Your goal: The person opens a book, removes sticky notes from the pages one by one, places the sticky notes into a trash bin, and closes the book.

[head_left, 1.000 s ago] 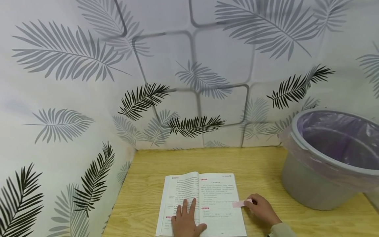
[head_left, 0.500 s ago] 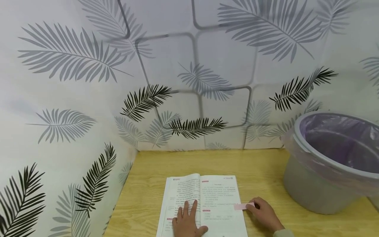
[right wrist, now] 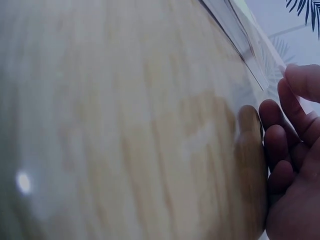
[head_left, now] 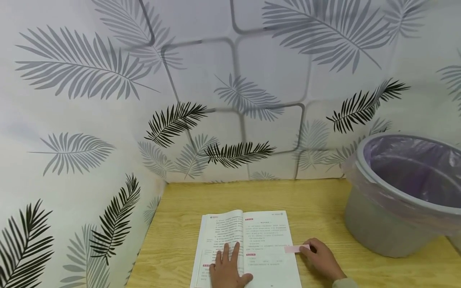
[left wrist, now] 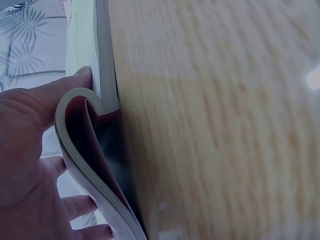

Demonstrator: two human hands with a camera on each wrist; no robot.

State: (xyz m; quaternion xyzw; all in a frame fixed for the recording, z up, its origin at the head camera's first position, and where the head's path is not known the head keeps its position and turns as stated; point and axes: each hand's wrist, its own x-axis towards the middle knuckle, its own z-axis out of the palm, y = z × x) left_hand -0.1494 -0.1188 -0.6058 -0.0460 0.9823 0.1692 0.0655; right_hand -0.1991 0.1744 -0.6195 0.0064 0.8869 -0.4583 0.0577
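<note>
An open book (head_left: pixel 266 232) with printed pages lies on the wooden table. My left hand (head_left: pixel 227 268) rests on its left page, fingers spread and the thumb across the fold. From the left wrist view, the left hand (left wrist: pixel 30 135) presses along the book's curved pages (left wrist: pixel 87 167), seen from the bottom edge. A pink paper strip (head_left: pixel 291 249) lies over the right page's outer edge. Its outer end is pinched between the thumb and index finger of my right hand (head_left: pixel 322 258). In the right wrist view, the right hand (right wrist: pixel 297 150) has its other fingers curled near the tabletop.
A grey bin (head_left: pixel 387 228) lined with a clear purplish bag stands right of the book. Behind the wooden table (head_left: pixel 252 196) hangs a white cloth (head_left: pixel 201 152) with a leaf pattern, which also covers the left side.
The right hand has shifted slightly along the pink strip, whose outer end now lies flatter. My left hand keeps its place on the page. The head view has moved a little.
</note>
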